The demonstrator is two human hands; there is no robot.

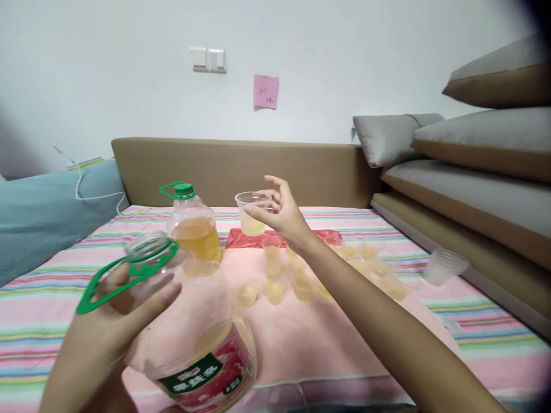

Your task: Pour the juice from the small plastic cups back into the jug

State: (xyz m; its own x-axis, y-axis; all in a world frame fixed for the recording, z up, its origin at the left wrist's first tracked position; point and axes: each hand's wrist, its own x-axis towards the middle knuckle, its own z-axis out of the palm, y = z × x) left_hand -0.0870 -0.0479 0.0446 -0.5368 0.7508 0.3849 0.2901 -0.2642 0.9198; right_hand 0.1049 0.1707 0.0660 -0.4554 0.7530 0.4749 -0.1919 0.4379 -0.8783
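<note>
My left hand point(112, 321) is wrapped round the neck of a large clear juice bottle point(206, 373) with a green handle ring and a red and green label. The bottle leans, its mouth uncapped, and hardly any liquid shows in it. Raised over the mat, my right hand point(286, 215) grips a clear plastic cup point(246, 221) by its side, with pale yellow liquid low in it. Behind the held bottle stands a second bottle point(198, 238), green-capped and partly full of amber liquid. Several small cups point(274, 293) of yellowish liquid stand on the mat, some hidden by my right forearm.
A pink mat point(301, 338) lies on a striped sheet point(34, 344). A red wrapper point(241, 238) is behind the cups. Clear stacked cups point(443, 267) lie at the right, beside piled cushions point(482, 189). A teal cushion point(55, 212) with a white cable is at the left.
</note>
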